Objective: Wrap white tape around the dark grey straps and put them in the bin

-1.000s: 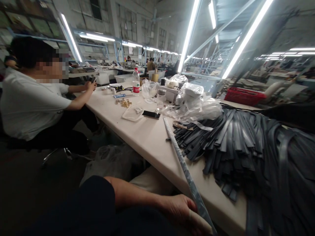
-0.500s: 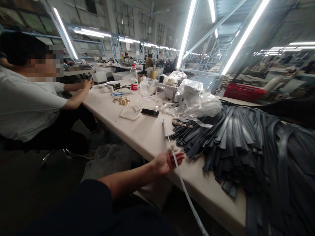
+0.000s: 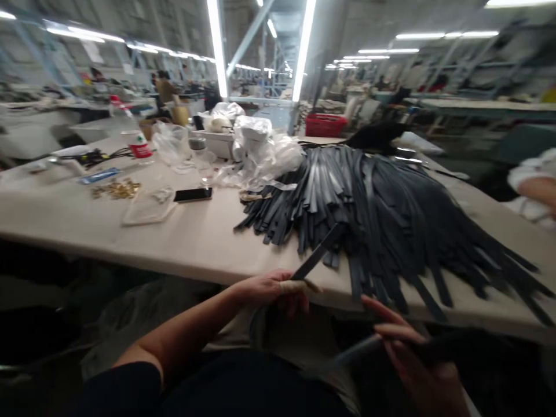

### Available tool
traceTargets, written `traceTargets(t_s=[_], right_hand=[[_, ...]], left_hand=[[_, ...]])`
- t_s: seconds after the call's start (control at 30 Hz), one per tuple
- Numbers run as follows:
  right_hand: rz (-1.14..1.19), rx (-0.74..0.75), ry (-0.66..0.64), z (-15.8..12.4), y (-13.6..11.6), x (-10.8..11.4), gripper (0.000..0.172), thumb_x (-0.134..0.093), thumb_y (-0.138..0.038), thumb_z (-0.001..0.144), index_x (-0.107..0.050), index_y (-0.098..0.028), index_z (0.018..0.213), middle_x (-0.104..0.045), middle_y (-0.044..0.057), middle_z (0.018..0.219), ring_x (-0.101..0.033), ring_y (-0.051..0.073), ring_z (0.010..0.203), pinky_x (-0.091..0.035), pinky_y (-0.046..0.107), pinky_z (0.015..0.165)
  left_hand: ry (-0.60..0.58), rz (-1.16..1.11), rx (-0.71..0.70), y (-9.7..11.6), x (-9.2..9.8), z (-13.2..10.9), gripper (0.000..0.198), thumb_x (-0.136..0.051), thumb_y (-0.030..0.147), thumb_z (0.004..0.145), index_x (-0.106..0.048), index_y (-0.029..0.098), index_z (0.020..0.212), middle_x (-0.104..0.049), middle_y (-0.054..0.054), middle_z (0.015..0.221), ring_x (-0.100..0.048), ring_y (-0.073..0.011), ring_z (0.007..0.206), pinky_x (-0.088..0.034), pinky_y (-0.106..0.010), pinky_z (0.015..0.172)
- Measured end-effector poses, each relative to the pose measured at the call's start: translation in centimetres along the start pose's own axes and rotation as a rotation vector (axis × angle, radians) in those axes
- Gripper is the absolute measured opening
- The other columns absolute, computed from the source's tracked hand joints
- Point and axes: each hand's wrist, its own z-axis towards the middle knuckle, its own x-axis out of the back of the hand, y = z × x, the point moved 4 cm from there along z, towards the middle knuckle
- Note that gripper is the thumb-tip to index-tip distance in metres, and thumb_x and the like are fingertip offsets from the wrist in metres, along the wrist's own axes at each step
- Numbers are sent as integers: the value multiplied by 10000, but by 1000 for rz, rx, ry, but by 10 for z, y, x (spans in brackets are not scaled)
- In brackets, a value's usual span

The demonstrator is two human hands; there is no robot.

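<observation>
My left hand (image 3: 275, 289) is closed on a flat dark grey strap (image 3: 316, 255) at the front edge of the table. The strap's end points up and away toward a heap of similar dark straps (image 3: 356, 202). A yellowish cover is on one finger of this hand. Lower and to the right, my right hand (image 3: 412, 353) is smeared by motion, its fingers bent around a grey length of strap (image 3: 358, 351). Whether both hands hold the same strap cannot be made out, since the part between them is dark and blurred.
On the table (image 3: 186, 243) lie a phone (image 3: 193, 194), a clear tray (image 3: 147, 209), small gold-coloured metal pieces (image 3: 117, 189) and plastic bags (image 3: 264, 150). A red-labelled bottle (image 3: 138, 145) stands at the back left. Another person's arm (image 3: 536, 188) shows at the far right.
The view has swung right, and the co-worker on the left is out of sight. My left hand, earlier loosely open beside a pale-looking strip, now grips the strap. My right hand has come into view.
</observation>
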Motion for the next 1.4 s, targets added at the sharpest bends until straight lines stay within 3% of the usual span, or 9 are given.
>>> traceTargets(t_s=[0.07, 0.2, 0.3, 0.5, 0.73, 0.83, 1.07, 1.3, 1.4], right_hand=[[101, -50, 73, 8, -7, 0, 207, -663, -451, 909, -729, -255, 913, -548, 81, 1434, -558, 91, 574, -467, 244, 491], [214, -77, 97, 27, -17, 4, 231, -721, -456, 857, -751, -228, 874, -550, 89, 1438, -635, 141, 709, -516, 262, 586], [201, -36, 86, 29, -24, 6, 208, -722, -434, 866, -762, -230, 871, -695, 79, 1225, -664, 155, 760, -527, 244, 627], [-5, -14, 197, 24, -28, 2, 266, -645, -449, 930, -763, -214, 892, -740, 80, 1091, -688, 224, 956, -541, 279, 729], [-337, 65, 174, 17, -40, -3, 291, -583, -420, 968, -757, -200, 1048, -745, 55, 905, -692, 188, 791, -529, 249, 630], [-429, 96, 226, 10, -44, 0, 279, -561, -384, 978, -764, -192, 986, -719, 26, 754, -660, 157, 632, -509, 243, 576], [-582, 221, 423, -13, -55, 23, 161, -586, -235, 964, -742, -214, 927, -755, 2, 858, -700, 149, 756, -526, 217, 687], [-624, 153, 491, -46, -62, 34, 182, -584, -257, 961, -750, -207, 903, -750, 7, 800, -696, 156, 685, -532, 237, 630], [-641, 114, 639, -65, -72, 49, 181, -594, -286, 965, -751, -218, 908, -765, 21, 833, -713, 174, 742, -546, 259, 670]], left_hand=[[-144, 65, 87, -11, -22, 5, 578, -561, 621, 883, -641, 176, 1243, -724, -79, 890, -604, -107, 581, -380, -205, 532], [-322, 89, 152, -25, -45, 12, 575, -542, 644, 879, -645, 186, 1210, -701, -73, 905, -617, -130, 628, -420, -224, 575], [-387, 116, 142, -27, -52, 15, 571, -519, 629, 900, -638, 165, 1211, -688, -82, 928, -636, -146, 676, -425, -228, 596], [-214, 28, -111, 0, -62, 35, 561, -613, 591, 862, -639, 154, 1212, -672, -103, 1087, -616, -230, 1009, -460, -322, 916], [-134, 161, -57, -2, -84, 55, 474, -540, 574, 908, -656, 115, 874, -615, -33, 763, -552, -137, 722, -442, -256, 731], [-153, 377, -87, -3, -87, 54, 453, -443, 539, 965, -642, 141, 876, -618, -21, 804, -556, -140, 761, -427, -243, 730], [-250, 771, -180, -17, -90, 48, 325, -416, 437, 992, -585, 180, 885, -583, 10, 821, -524, -127, 733, -395, -229, 680], [-342, 840, -100, -40, -98, 49, 401, -381, 475, 993, -617, 170, 884, -585, 0, 769, -540, -144, 702, -408, -251, 648], [-366, 767, -115, -36, -102, 50, 378, -429, 497, 979, -637, 183, 1007, -654, -25, 913, -602, -172, 832, -461, -267, 746]])
